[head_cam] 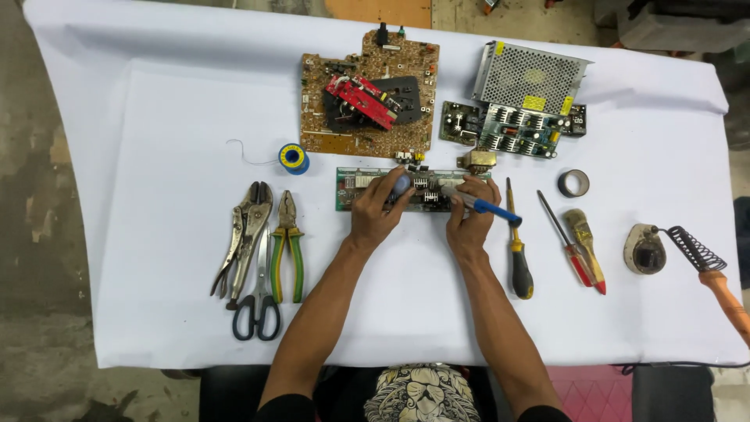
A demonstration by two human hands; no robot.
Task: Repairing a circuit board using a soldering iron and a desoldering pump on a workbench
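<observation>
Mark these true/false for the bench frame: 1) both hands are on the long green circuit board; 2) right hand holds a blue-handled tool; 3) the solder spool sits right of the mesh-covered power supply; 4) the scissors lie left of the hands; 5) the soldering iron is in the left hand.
1) True: the left hand and right hand both rest on the long green circuit board.
2) True: it grips a blue-handled tool.
3) False: the solder spool lies far left of the mesh-covered power supply.
4) True: the scissors lie beside the pliers.
5) False: the soldering iron lies at the table's right edge, untouched.
</observation>
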